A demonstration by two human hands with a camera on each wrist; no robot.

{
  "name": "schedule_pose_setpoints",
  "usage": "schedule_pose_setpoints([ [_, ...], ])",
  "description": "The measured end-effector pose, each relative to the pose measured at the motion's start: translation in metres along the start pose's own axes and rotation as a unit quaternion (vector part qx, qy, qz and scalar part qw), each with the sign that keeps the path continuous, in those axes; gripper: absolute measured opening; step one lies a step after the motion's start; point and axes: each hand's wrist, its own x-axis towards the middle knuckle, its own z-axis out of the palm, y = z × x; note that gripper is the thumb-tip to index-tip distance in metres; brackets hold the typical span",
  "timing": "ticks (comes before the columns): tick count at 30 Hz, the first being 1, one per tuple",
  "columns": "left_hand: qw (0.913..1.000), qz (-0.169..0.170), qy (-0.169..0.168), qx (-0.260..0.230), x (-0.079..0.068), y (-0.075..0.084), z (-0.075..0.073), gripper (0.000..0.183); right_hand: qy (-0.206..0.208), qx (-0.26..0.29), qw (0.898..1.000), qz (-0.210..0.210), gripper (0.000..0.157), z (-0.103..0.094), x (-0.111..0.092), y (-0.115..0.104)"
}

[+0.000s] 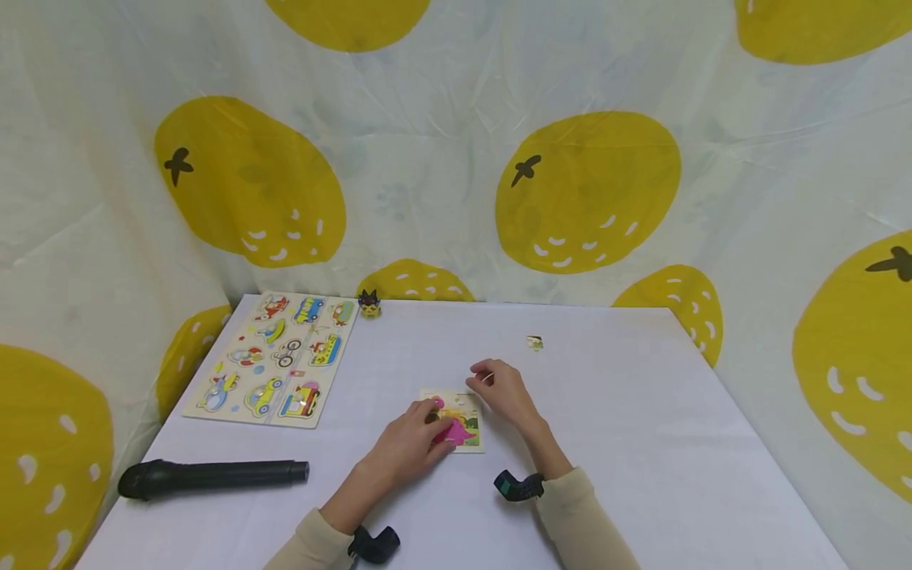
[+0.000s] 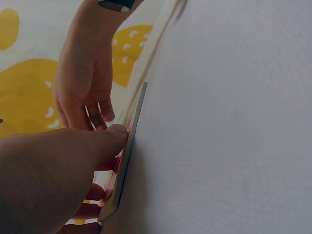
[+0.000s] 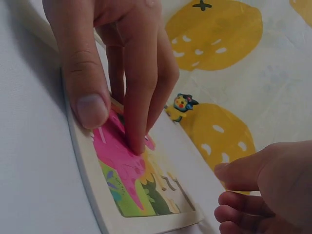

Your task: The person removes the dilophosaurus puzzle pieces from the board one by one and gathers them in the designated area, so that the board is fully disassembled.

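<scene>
A small framed jigsaw puzzle (image 1: 468,435) with a pink dinosaur picture lies on the white table. My left hand (image 1: 411,445) rests on it from the left. In the right wrist view the left thumb (image 3: 91,110) lies by the frame's edge while fingertips touch the pink dinosaur (image 3: 119,153). Just above the puzzle's upper right corner hovers my right hand (image 1: 504,393), thumb near the fingers; I see nothing held there. Farther back on the table lies a loose puzzle piece (image 1: 534,342).
A wooden vehicle puzzle board (image 1: 274,360) fills the table's left back. Beside its far corner stands a small yellow figurine (image 1: 370,304). A black microphone-like stick (image 1: 214,478) lies at front left. Behind the table hangs a curtain (image 1: 427,174) printed with yellow fruit.
</scene>
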Motion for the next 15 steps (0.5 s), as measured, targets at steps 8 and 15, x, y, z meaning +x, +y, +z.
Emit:
schedule_pose_setpoints([
  [8, 0.9998, 0.012, 0.005, 0.012, 0.001, -0.001, -0.002, 0.044, -0.051, -0.009, 0.999, -0.007, 0.016, 0.007, -0.002, -0.001],
  [15, 0.9999, 0.013, 0.000, 0.006, 0.001, -0.001, -0.004, 0.044, -0.090, -0.038, 0.995, -0.012, 0.008, 0.011, -0.003, -0.003],
])
